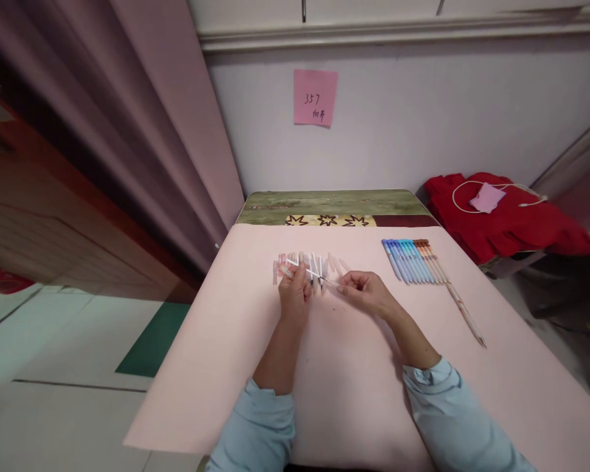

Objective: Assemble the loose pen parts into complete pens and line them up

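My left hand [295, 294] is closed, its fingers pinching a thin white pen refill [313, 272] that slants down to the right. A short clear printed pen part [285, 270] also shows at its fingertips. My right hand [366, 290] is closed at the lower end of the refill; a pale translucent piece seems to be at its fingertips, too small to make out. Beneath and behind the hands lie several pale pen parts [282, 259], with more white refills [320, 265] among them, partly hidden by my left hand.
To the right lies a row of pens [408, 262] shading from blue to brown. A separate line of pen [465, 314] slants toward the table's right edge. Pink paper [246, 328] covers the table. Red cloth [535, 223] with a white cable [459, 203] lies beyond.
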`<state>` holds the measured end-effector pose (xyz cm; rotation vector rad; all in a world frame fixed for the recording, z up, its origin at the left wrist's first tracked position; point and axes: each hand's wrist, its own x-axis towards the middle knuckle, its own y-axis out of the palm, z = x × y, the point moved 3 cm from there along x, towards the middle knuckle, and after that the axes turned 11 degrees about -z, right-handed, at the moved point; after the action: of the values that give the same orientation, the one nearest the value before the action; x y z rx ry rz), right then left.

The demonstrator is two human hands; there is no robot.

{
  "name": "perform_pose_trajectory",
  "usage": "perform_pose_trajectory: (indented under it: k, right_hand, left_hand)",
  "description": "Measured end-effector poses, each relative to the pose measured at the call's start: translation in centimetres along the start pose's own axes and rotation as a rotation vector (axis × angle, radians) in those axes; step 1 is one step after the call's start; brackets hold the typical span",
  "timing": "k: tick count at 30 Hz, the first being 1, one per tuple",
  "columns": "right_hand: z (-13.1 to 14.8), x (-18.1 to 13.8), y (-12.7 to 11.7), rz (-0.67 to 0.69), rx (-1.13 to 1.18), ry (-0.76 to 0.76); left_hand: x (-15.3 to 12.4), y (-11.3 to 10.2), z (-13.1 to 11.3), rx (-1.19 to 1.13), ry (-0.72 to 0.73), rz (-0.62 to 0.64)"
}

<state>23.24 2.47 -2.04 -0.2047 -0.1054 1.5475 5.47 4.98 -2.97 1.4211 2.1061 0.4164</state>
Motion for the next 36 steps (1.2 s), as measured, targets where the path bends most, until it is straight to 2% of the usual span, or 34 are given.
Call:
perform_pose_trajectory:
  k: [4,14,19,22,25,32,36]
  right_hand:
    - [0.1,0.0,0.2,-0.010,0.015,0.008]
    - [0.1,-0.1,1.3,-0.021,0.067,0.014]
    - [0.9,0.0,1.3,-0.087,0.121,-0.008]
    - [1.1,0.1,1.0,-0.126,0.136,-0.018]
    - [1.0,0.1,0.9,-0.129,0.139,-0.021]
    - [0.9,-0.4,1.3,0.032,0.107,0.013]
    - [1.0,-0.5,1.2,0.046,0.068,0.024]
  left_hand:
    - [-0.2,0.2,0.2,0.029,-0.019,-0.015]
    - [-0.7,0.7,0.7,0.125,0.005,0.089]
    - [-1.2,1.1,0.7,0.059,-0.105,0.211]
    - [-1.0,1.1,0.5,-0.026,-0.177,0.236]
    - [-0.7,1.0,0.5,-0.128,-0.240,0.220]
    - [-0.2,0.6,0.5,-0.164,-0.127,0.146]
    - [0.2,0.5,0.3,-0.250,-0.136,0.101]
